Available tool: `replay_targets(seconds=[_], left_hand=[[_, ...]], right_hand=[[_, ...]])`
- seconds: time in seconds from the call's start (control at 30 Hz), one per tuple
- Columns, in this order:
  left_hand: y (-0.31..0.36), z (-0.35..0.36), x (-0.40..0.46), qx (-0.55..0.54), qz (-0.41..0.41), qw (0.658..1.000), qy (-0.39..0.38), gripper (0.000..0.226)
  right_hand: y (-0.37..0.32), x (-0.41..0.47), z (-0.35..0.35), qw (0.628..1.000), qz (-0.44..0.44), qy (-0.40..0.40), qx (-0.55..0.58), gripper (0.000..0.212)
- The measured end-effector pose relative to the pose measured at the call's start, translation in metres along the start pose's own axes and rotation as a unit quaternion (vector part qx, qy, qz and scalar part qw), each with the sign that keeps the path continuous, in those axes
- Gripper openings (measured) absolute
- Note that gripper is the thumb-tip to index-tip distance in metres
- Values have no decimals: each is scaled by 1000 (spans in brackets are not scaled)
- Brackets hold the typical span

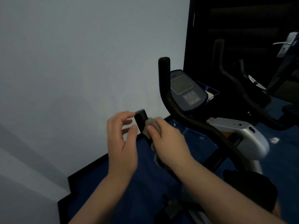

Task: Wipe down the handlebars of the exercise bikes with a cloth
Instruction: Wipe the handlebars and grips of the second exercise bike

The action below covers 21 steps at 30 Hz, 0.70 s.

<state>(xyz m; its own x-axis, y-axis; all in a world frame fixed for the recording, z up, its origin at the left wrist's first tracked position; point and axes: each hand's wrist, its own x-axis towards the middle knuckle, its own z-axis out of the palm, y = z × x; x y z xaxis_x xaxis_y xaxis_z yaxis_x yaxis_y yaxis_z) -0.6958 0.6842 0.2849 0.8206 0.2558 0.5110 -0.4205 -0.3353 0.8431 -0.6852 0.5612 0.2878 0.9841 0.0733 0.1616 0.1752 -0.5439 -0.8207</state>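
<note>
A black handlebar end (141, 118) of the exercise bike rises in the middle of the view. My right hand (168, 141) grips it just below the tip, with a grey cloth (152, 125) wrapped between palm and bar; more cloth hangs below the hand. My left hand (122, 139) hovers at the bar's left side, fingers loosely spread, fingertips at the tip's edge; I cannot tell whether they touch it. The other handlebar (165, 78) curves up to the right, beside the bike's console (186, 89).
A pale wall (80, 70) stands close on the left with a black skirting along the blue floor (129, 183). The bike's silver frame (242, 133) and black saddle (252, 188) lie to the right. A second bike (242, 88) stands in the dark at the back right.
</note>
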Motion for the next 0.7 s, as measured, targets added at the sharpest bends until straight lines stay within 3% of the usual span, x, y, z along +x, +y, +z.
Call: replay_targets(seconds=[0.1,0.2,0.37,0.43,0.53,0.6,0.67,0.7], left_hand=[[-3,2,11,-18,-12,999,-49,29],[-7,1,18,-26,-16,998,-54,28],[-5,-6,23,-89,-58,994,-17,28],[-4,-8,19,-102,-60,993,7,24],[-4,-9,11,-108,-74,991,4,22],[-4,-9,9,-110,-81,991,-6,22],[-3,-10,9,-106,-75,992,-11,23],[-2,-10,10,-104,-74,992,-12,23]], right_hand=[[12,-8,6,993,-15,24,119,22],[19,-20,15,988,-47,87,121,37],[-16,31,16,980,-85,31,179,18],[-19,32,13,981,-147,22,127,20],[3,14,11,973,-209,84,-49,42],[6,8,15,980,-167,84,-65,39],[-10,19,19,997,-62,53,18,18],[-18,27,22,997,-36,59,32,22]])
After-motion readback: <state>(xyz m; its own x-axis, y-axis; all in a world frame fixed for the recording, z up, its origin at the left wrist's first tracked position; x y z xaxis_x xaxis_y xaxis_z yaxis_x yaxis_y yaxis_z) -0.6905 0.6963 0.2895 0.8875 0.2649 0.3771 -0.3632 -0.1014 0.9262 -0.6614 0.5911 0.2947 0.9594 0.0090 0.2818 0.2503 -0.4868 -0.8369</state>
